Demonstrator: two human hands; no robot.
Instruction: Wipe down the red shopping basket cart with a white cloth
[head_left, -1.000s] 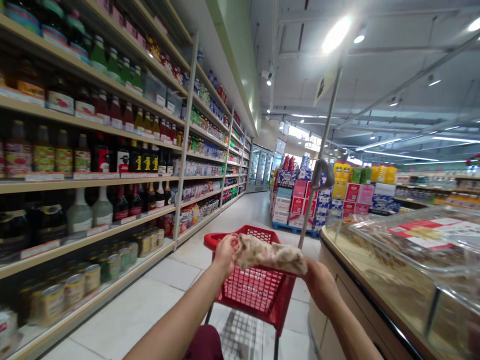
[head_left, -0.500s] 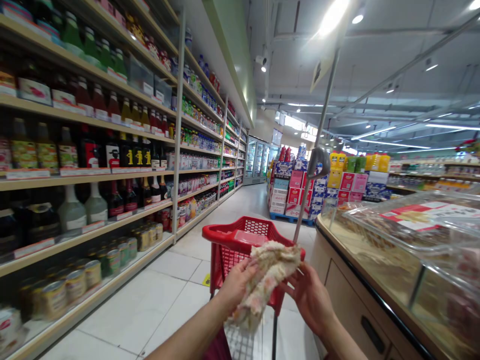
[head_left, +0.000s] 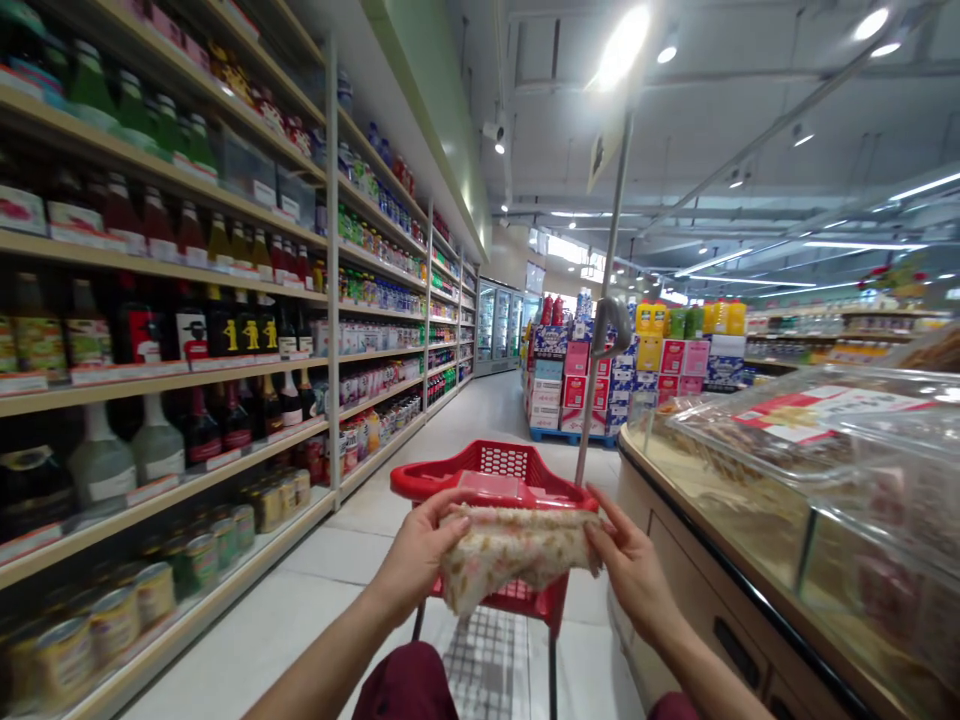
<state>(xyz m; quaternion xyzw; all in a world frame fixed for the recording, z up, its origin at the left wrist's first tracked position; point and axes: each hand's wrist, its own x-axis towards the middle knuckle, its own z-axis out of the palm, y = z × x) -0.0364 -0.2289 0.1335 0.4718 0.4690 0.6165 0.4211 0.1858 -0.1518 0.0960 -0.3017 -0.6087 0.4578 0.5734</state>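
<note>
A cream cloth (head_left: 510, 555) with a pink and tan pattern is stretched between my two hands, in front of the handle of a red shopping cart (head_left: 495, 462). My left hand (head_left: 427, 545) pinches its left end between thumb and fingers. At the other end, my right hand (head_left: 624, 555) grips the cloth's right edge, fingers toward the handle. The cloth's upper edge runs along just below the red handle bar (head_left: 551, 497); whether it touches the bar I cannot tell. Part of the cart's basket is hidden behind the cloth.
Shelves of bottles and cans (head_left: 161, 370) line the left side. On the right stands a wooden display counter (head_left: 697, 560) with clear covers. A metal pole (head_left: 604, 270) rises beyond the cart. Stacked drink boxes (head_left: 577, 380) stand ahead on a blue pallet, beside the tiled aisle (head_left: 487, 400).
The bunched, slanting cloth is now spread out level between my hands. My left hand has moved left and upward, and the right hand has closed on the cloth's edge.
</note>
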